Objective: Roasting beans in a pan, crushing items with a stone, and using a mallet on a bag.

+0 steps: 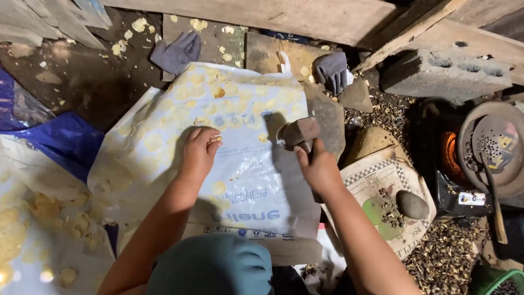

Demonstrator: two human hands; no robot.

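Observation:
My left hand (198,151) rests on a white plastic sheet (240,180) and pinches a small yellow piece (215,140) between its fingertips. My right hand (319,169) grips the handle of a brown mallet (300,133), whose head is raised just above the sheet beside a flat stone (330,120). Pale yellow flattened discs (218,90) lie spread over the far part of the sheet.
Two grey gloves (176,53) (332,71) lie at the back. A round stone (412,205) and dark seeds sit on a patterned sack (382,180) to the right. Farther right stand a glowing stove (450,155), a pan (494,145) and a concrete block (445,74).

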